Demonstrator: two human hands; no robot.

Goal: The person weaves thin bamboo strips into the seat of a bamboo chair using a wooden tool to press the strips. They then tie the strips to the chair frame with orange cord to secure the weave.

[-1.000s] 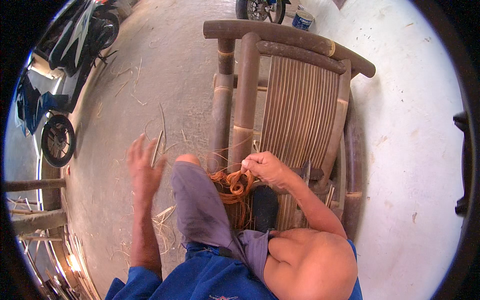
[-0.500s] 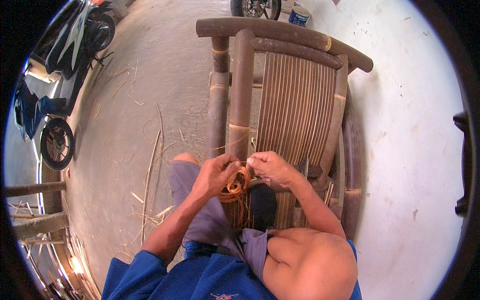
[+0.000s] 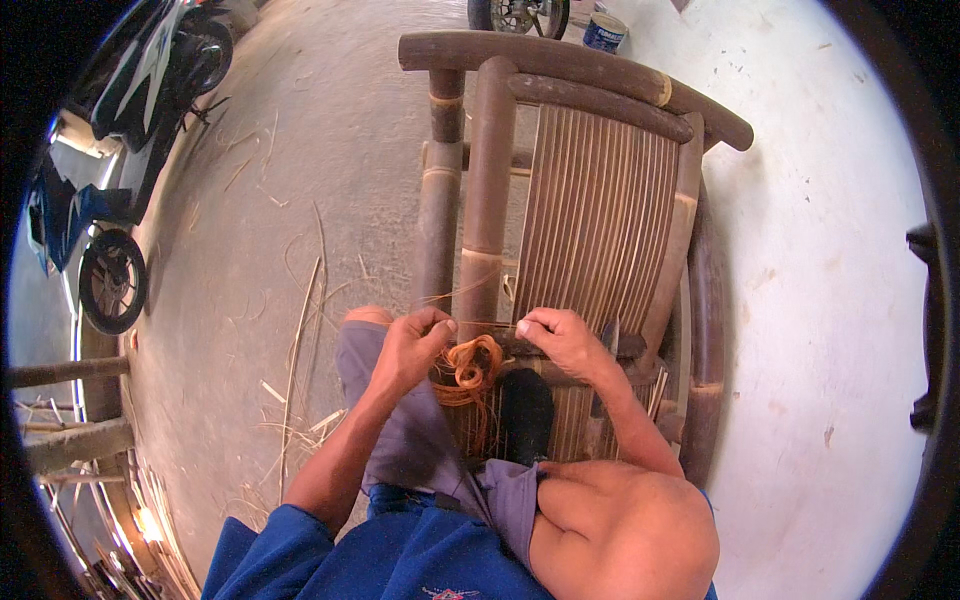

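Note:
A thin tan strand (image 3: 487, 323) runs nearly straight between my two hands. One end is pinched in my left hand (image 3: 412, 348), thumb against the bent fingers. The other side is pinched in my right hand (image 3: 563, 342), a little higher than the seat's front rail. Below and between the hands hangs a curled bundle of orange-brown strands (image 3: 473, 362), with looser loops under it. Beyond them stands a brown bamboo chair (image 3: 483, 200) with a slatted panel (image 3: 598, 210) of narrow strips. A loose strand also arcs above my left hand toward the chair post.
A dark, narrow blade-like thing (image 3: 609, 334) lies beside my right wrist. A black rounded shape (image 3: 527, 415) is in front of my bent knee. Cut strips (image 3: 310, 330) litter the floor at left. Motorcycles (image 3: 112, 280) stand at far left; a blue can (image 3: 604, 33) stands behind the chair.
My hands have drawn apart, left hand to the left and right hand to the right, so more of the strand shows between them. The orange-brown bundle is less covered.

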